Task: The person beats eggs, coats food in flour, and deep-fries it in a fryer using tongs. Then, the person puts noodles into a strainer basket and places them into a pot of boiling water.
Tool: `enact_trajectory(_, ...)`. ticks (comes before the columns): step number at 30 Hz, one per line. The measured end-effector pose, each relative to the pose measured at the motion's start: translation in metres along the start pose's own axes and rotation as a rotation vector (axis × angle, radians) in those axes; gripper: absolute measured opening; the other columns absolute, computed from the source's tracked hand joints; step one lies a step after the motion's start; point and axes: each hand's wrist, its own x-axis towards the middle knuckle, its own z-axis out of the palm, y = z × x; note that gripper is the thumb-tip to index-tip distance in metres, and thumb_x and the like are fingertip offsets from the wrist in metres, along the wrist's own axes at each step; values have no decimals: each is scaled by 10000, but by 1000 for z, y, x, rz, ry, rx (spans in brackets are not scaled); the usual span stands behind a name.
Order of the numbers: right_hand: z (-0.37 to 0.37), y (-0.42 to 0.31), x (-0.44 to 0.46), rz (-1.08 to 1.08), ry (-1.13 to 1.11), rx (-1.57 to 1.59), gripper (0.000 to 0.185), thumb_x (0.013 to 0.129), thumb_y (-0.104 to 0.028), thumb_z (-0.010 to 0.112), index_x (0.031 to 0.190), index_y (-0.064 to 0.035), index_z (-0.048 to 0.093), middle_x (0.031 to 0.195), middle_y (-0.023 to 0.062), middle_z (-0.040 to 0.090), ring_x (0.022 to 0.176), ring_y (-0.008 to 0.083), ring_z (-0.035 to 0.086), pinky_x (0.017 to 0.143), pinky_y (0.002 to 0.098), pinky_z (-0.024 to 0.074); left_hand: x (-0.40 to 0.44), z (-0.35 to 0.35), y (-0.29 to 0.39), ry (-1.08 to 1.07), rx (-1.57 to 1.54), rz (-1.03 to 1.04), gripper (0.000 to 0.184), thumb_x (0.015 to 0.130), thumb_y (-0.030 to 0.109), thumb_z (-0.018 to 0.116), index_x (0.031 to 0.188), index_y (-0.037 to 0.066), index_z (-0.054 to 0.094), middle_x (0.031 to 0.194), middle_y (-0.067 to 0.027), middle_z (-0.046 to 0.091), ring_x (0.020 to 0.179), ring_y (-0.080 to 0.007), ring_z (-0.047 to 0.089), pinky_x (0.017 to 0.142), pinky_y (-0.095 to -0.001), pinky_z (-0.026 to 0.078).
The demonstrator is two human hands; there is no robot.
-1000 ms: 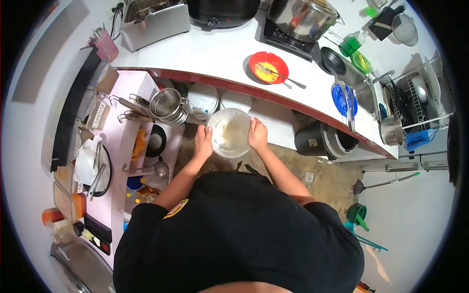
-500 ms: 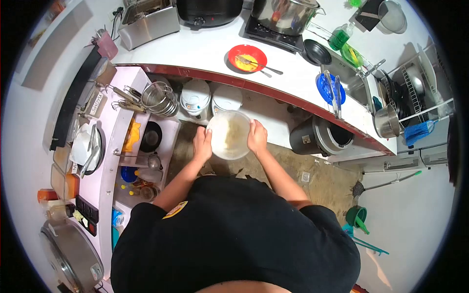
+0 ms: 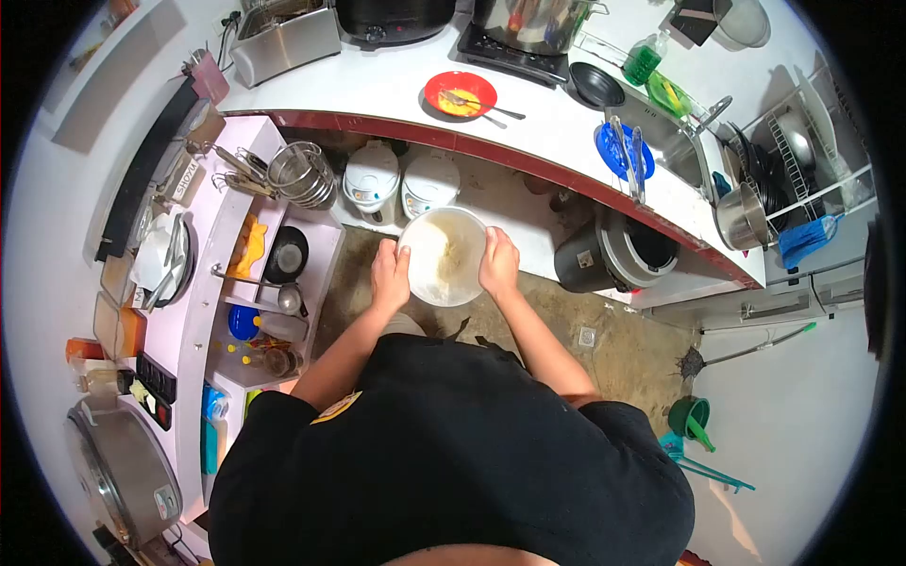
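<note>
A round whitish tub (image 3: 445,298) is held out in front of my body, above the floor. Pale powdery contents (image 3: 436,247) with a brownish patch show inside it; I cannot tell what they are. My left hand (image 3: 389,275) grips the tub's left side, thumb near the rim. On the opposite side my right hand (image 3: 499,260) holds the rim in the same way. Beyond the tub, on the white counter (image 3: 377,85), stands a red bowl (image 3: 461,94) with yellow contents and a fork resting in it.
Under the counter are two white lidded appliances (image 3: 431,184) and a dark bin-like container (image 3: 590,259). A pink shelf (image 3: 226,245) with utensils and pans borders the left. A blue plate with tongs (image 3: 623,154) lies by the sink (image 3: 675,151). A large pot (image 3: 528,21) sits on a cooktop.
The view has shifted slightly, so the counter items appear a little farther left and higher. Both hands keep hold of the tub, and its contents look differently spread, with the brownish patch more visible.
</note>
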Motion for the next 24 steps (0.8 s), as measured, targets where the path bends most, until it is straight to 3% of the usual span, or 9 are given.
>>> enact_trajectory(3, -2, 13, -11, -163, 223, 83, 389, 918, -282, 332, 884, 26, 569, 850, 259, 584, 836, 430, 545, 746, 470, 419, -8, 7, -5, 110, -68, 138, 305, 874, 273, 465, 834, -29, 443, 753, -222, 516, 743, -386, 510, 670, -429, 385)
enact_trajectory(5, -18, 9, -2, 121, -190, -119, 384, 920, -277, 324, 916, 25, 562, 889, 259, 579, 865, 420, 541, 764, 459, 418, -2, 10, -16, -199, -3, -167, 286, 870, 258, 469, 849, -27, 444, 792, -223, 519, 777, -387, 507, 690, -428, 385)
enact_trajectory(9, -12, 22, -17, -158, 267, 109, 409, 920, -283, 325, 835, 39, 562, 815, 274, 573, 812, 440, 537, 731, 469, 416, -18, 10, 14, 47, -58, 165, 334, 877, 292, 450, 846, -40, 452, 817, -249, 532, 799, -414, 510, 693, -437, 386)
enact_trajectory(12, -24, 21, -4, 158, -173, -108, 386, 924, -264, 317, 941, 37, 557, 898, 264, 571, 851, 416, 546, 744, 462, 421, -1, 19, -6, -224, -23, -110, 263, 868, 230, 478, 895, -26, 424, 821, -234, 522, 787, -404, 509, 687, -430, 384)
enact_trajectory(15, -26, 29, -17, -91, 102, 66, 398, 925, -277, 310, 964, 34, 554, 929, 265, 566, 871, 412, 544, 751, 466, 420, -17, 16, 16, -52, 29, 135, 247, 873, 222, 474, 888, -20, 432, 803, -231, 525, 776, -391, 519, 682, -436, 387)
enact_trajectory(17, -30, 30, -5, -7, 15, -15, 396, 923, -282, 315, 943, 33, 553, 910, 266, 568, 867, 420, 539, 749, 467, 420, -13, 25, 9, 5, -34, 135, 302, 882, 268, 461, 829, -29, 444, 749, -231, 533, 755, -397, 532, 687, -458, 384)
enact_trajectory(19, -33, 28, 0, 176, -174, -170, 395, 921, -292, 327, 900, 31, 553, 873, 269, 572, 860, 436, 530, 745, 471, 419, -5, 20, 22, -195, -7, -68, 354, 891, 312, 451, 790, -26, 436, 697, -204, 544, 710, -351, 565, 611, -435, 422)
enact_trajectory(21, -40, 43, 1, 135, -64, -114, 391, 921, -292, 328, 907, 27, 553, 877, 266, 574, 861, 433, 532, 748, 471, 418, -11, 23, 24, -357, -90, -227, 446, 887, 441, 415, 868, -3, 455, 709, -111, 539, 655, -168, 572, 431, -276, 465)
enact_trajectory(24, -46, 54, 4, 129, 129, -34, 402, 922, -303, 318, 916, 18, 559, 881, 263, 576, 862, 428, 535, 757, 470, 415, -15, 21, 22, -303, -318, -262, 524, 873, 534, 354, 1073, 57, 444, 840, -70, 485, 635, -132, 515, 469, -260, 483)
